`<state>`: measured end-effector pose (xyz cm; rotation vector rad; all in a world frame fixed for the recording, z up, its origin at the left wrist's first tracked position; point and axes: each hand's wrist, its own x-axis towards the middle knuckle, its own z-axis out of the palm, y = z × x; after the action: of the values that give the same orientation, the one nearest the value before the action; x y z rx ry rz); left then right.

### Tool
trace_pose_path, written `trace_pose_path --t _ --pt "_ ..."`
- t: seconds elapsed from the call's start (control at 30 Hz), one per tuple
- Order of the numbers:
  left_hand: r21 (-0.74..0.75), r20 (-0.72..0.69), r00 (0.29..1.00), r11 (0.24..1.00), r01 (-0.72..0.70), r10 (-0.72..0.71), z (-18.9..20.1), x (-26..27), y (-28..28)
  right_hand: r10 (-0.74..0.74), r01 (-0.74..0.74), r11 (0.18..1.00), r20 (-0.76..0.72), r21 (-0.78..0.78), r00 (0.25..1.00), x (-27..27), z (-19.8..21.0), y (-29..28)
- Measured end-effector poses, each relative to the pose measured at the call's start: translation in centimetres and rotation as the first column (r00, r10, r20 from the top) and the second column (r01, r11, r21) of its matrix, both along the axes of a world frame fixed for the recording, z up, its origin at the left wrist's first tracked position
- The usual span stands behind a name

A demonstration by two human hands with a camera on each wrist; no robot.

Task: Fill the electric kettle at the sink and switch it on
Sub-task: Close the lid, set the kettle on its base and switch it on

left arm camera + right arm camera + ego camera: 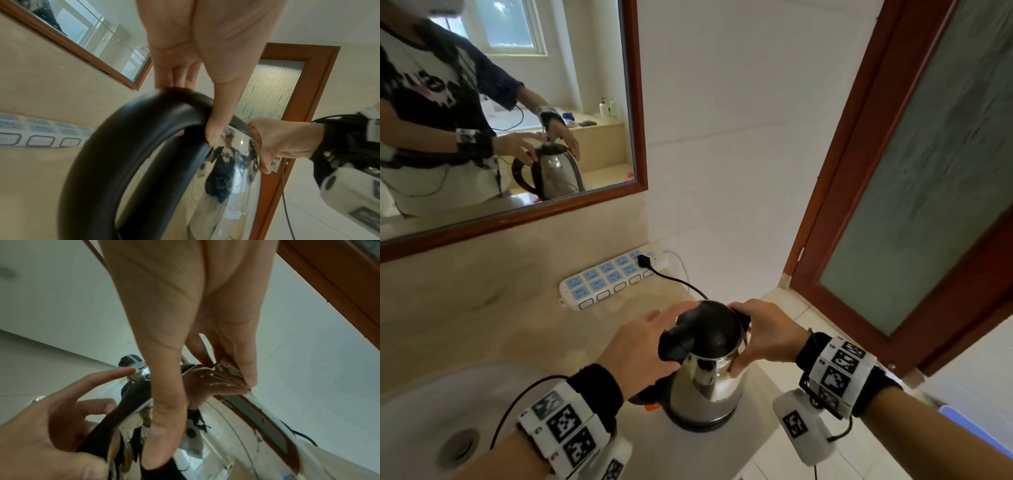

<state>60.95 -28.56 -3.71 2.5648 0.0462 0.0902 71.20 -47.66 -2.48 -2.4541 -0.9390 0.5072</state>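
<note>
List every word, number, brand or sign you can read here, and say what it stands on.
No text here can be read.
Left wristband: coded squares; the tiny marks beside them are too small.
Right wristband: the same.
Shirt print in the mirror: blurred.
Headset strap: lettering blurred.
Power strip: no legible marking.
Kettle: no label in view.

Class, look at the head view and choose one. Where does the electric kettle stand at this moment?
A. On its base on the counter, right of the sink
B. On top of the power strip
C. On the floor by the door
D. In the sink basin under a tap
A: the kettle sits on its black base on the counter, with the sink to its left and both hands on it.
</note>
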Motion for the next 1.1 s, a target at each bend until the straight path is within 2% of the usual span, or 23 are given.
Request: trace_pose_path --t 0.17,0.3,0.37,0.43,0.5,0.6,0.7,0.73,0.77,0.8,0.83,0.87,0.9,0.93,0.97,1.03,1.1 --pt "0.031 0.000 1.000 0.999 -0.010 0.010 0.0 -0.7 -0.4 -0.072 0.072 0.997 -0.071 -0.003 0.995 -0.3 -0.2 -0.4" --pt "-0.117 -0.042 0.999 0.993 0.025 -0.030 0.0 -1.7 -0.5 -0.220 0.222 0.968 -0.036 0.114 0.975 -3.2 -1.4 -1.5" --pt "-0.169 -0.048 0.998 0.985 0.031 -0.040 0.2 -2.5 -1.1 -0.243 0.241 0.949 -0.015 0.204 0.970 -6.1 -2.8 -1.3" --pt "-0.242 -0.053 0.997 0.970 0.033 -0.048 0.6 -3.1 -1.7 -0.257 0.262 0.929 -0.054 0.260 0.965 -8.6 -4.1 -0.7" --pt "-0.341 -0.078 0.995 0.940 0.028 -0.058 0.8 -3.4 -2.1 -0.295 0.307 0.904 -0.087 0.298 0.952 -10.4 -4.9 0.0" --pt "-0.530 -0.131 0.989 0.848 -0.006 -0.075 0.7 -3.5 -2.5 -0.332 0.333 0.882 -0.062 0.332 0.941 -11.9 -5.6 1.2" --pt "-0.631 -0.204 0.970 0.775 -0.025 -0.135 0.5 -3.7 -3.4 -0.341 0.329 0.901 -0.008 0.283 0.940 -12.7 -6.0 2.2" --pt "-0.633 -0.220 0.964 0.774 -0.024 -0.151 0.7 -3.8 -3.7 -0.337 0.321 0.908 0.013 0.269 0.941 -12.7 -6.0 2.3" --pt "-0.578 -0.210 0.966 0.816 0.004 -0.153 0.9 -3.9 -3.8 -0.328 0.312 0.914 0.020 0.261 0.945 -12.5 -5.9 2.1" --pt "-0.450 -0.168 0.975 0.892 0.055 -0.144 1.2 -3.9 -3.8 -0.307 0.294 0.923 0.014 0.250 0.951 -12.2 -5.6 1.7" --pt "-0.265 -0.105 0.986 0.959 0.100 -0.131 1.4 -3.8 -3.7 -0.278 0.271 0.935 -0.001 0.229 0.961 -11.9 -5.2 1.1" --pt "-0.052 -0.023 0.992 0.991 0.125 -0.126 1.7 -3.8 -3.6 -0.243 0.243 0.949 -0.024 0.203 0.970 -11.5 -4.7 0.3" --pt "0.140 0.070 0.986 0.980 0.139 -0.149 1.7 -3.7 -3.5 -0.214 0.219 0.960 -0.048 0.176 0.976 -11.2 -4.2 -0.4" --pt "0.243 0.146 0.971 0.959 0.149 -0.188 1.3 -3.4 -3.4 -0.194 0.202 0.968 -0.062 0.151 0.979 -10.9 -3.7 -1.1" --pt "0.309 0.147 0.961 0.934 0.179 -0.233 0.9 -3.0 -3.4 -0.183 0.190 0.974 -0.062 0.124 0.981 -10.5 -3.3 -1.8" --pt "0.439 0.051 0.949 0.861 0.257 -0.310 -0.2 -2.4 -3.2 -0.193 0.196 0.978 -0.044 0.070 0.980 -10.0 -2.7 -2.8" --pt "0.524 0.032 0.946 0.811 0.260 -0.324 -1.0 -2.1 -3.1 -0.230 0.230 0.973 -0.012 0.036 0.973 -9.9 -2.6 -3.4"
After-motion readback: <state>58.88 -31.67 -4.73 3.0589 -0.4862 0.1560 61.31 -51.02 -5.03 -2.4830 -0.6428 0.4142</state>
